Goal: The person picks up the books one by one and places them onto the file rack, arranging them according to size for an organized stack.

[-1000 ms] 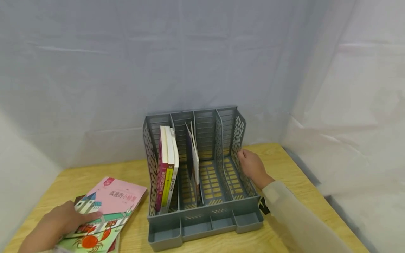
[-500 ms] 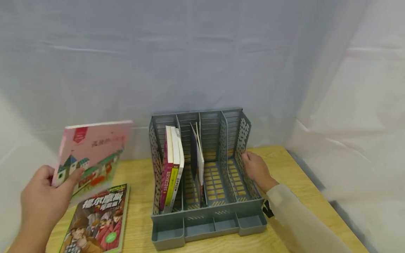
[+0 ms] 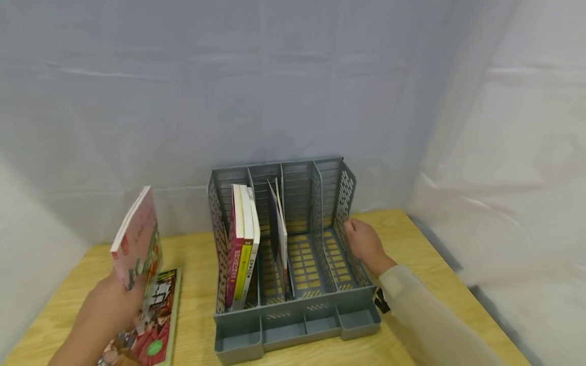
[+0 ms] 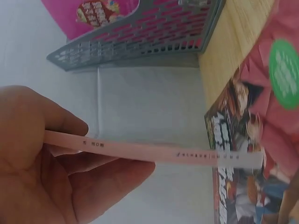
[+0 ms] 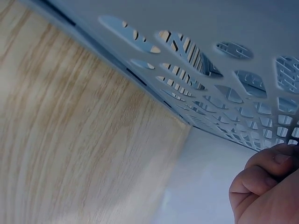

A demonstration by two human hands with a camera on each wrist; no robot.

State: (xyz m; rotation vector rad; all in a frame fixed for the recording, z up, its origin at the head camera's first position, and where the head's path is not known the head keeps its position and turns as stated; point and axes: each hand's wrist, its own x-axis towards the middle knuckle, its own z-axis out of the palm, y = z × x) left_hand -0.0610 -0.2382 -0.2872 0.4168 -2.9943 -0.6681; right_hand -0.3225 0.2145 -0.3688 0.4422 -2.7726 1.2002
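While the pink book (image 3: 138, 231) is pinched in the left hand (image 3: 110, 307), over the comic (image 3: 160, 335) and left of the rack (image 3: 297, 305), the work looks partly done: 3 books (image 3: 244, 249) stand in the leftmost slot, thin books (image 3: 283, 239) lean next along, 2 are left outside. The right hand (image 3: 366, 246) grips the rack's right wall. The 2 right slots (image 3: 304, 259) offer room; bare table (image 3: 197, 290) separates comic and rack.

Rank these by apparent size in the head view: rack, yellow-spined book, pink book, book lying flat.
1. Rack
2. Pink book and flat book: unsure; the first is angled, the second partly hidden by the left hand
3. Yellow-spined book
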